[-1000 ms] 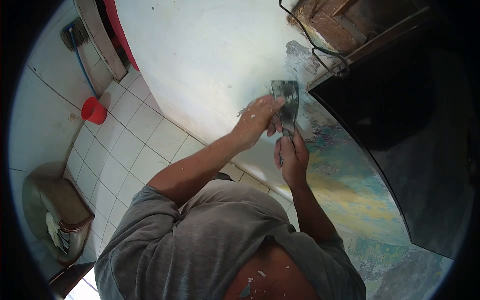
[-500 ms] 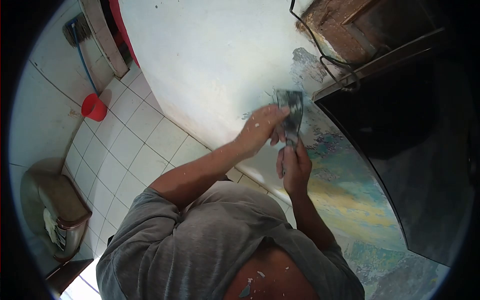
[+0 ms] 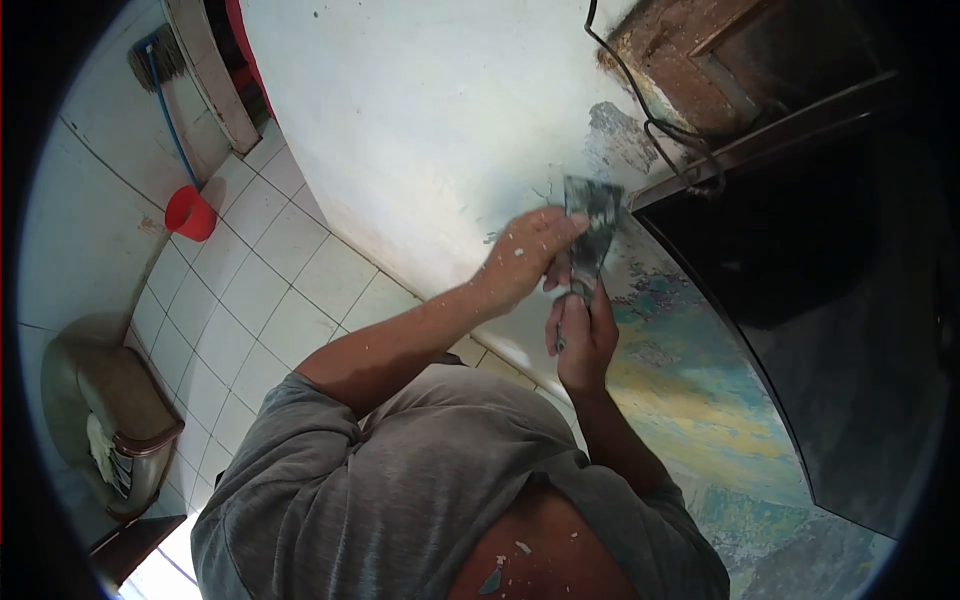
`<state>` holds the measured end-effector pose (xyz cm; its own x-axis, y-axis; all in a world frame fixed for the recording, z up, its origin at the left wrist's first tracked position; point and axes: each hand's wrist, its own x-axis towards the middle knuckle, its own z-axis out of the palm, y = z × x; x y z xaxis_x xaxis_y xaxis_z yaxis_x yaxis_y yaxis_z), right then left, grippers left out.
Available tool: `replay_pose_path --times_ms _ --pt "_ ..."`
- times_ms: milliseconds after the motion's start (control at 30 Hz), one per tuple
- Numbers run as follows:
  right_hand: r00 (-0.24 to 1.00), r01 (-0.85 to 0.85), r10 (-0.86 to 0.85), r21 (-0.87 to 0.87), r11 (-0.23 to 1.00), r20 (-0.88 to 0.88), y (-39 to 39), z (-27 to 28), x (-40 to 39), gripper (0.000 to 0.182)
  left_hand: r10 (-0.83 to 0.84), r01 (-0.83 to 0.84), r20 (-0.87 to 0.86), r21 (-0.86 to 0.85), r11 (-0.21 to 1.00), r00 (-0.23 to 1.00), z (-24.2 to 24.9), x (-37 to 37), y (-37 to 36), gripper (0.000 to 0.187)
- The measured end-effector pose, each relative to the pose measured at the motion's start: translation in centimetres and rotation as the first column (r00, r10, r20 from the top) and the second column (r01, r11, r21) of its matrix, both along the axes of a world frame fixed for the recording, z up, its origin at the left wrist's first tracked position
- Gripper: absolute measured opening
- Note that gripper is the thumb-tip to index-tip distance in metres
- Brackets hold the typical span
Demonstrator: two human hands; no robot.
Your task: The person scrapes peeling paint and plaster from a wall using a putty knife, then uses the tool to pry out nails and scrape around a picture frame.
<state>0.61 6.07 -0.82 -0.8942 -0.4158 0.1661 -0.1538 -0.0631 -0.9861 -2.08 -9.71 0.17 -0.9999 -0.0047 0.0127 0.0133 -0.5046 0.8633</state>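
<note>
One scraper (image 3: 597, 240), just left of the black panel (image 3: 800, 300), its blade (image 3: 600, 200) tipped slightly nearer that panel than a second ago; right hand (image 3: 583, 335), grip closed round the handle; left hand (image 3: 525, 250), grip closed at the blade, thumb across it: tool-tending, I judge.

Home interior, tiled floor (image 3: 292, 262), broom (image 3: 170, 58), probably an armchair (image 3: 125, 395)

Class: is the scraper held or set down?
Held: the right grip has the scraper by its handle; the left grip touches its blade.
</note>
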Motion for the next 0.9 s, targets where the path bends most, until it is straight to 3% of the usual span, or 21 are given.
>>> replay_pose_path --times_ms 167,267,300,400,467,533,600,767,900 --pt "0.998 0.045 -0.046 0.028 0.999 0.033 -0.4 0.1 -0.4 0.043 0.05 -0.05 -0.027 0.008 0.999 0.998 0.2 -0.6 -0.4 0.037" --pt "1.0 -0.013 0.013 0.003 1.0 0.006 -1.4 0.2 -0.6 0.045 0.047 -0.045 -0.063 0.035 0.998 0.997 0.5 -0.6 -0.9 0.036" --pt "1.0 0.024 -0.024 0.001 1.0 -0.007 -1.1 0.1 -0.1 0.044 0.023 -0.024 -0.033 -0.038 0.999 0.999 0.9 0.0 -0.9 0.037" --pt "0.998 0.057 -0.057 -0.005 0.998 0.005 0.0 -0.8 0.7 0.042 -0.079 0.079 0.011 0.027 0.997 0.997 0.0 0.7 0.3 0.037" --pt "0.997 0.068 -0.067 -0.009 0.998 0.033 0.0 -0.8 0.5 0.041 -0.059 0.059 0.034 0.005 0.998 0.998 -0.4 -0.2 -0.1 0.037" --pt "0.995 0.051 -0.05 -0.012 0.999 0.086 -1.7 0.6 -0.2 0.04 0.043 -0.043 -0.057 0.006 0.999 0.997 0.9 -0.7 -1.2 0.038" --pt "0.999 0.039 -0.037 -0.038 0.999 0.03 -2.0 0.3 -0.1 0.039 0.047 -0.05 -0.077 -0.036 0.998 0.996 1.4 -0.5 -1.5 0.039" --pt "0.993 0.057 -0.052 -0.043 0.997 0.104 0.0 -1.6 1.3 0.035 -0.047 0.046 0.029 0.048 0.998 0.998 -1.1 0.6 0.2 0.037" --pt "0.978 0.108 -0.083 -0.12 0.987 0.192 -2.7 -0.9 2.4 0.025 -0.031 0.031 0.015 0.003 1.0 0.999 0.1 0.3 -1.0 0.037"
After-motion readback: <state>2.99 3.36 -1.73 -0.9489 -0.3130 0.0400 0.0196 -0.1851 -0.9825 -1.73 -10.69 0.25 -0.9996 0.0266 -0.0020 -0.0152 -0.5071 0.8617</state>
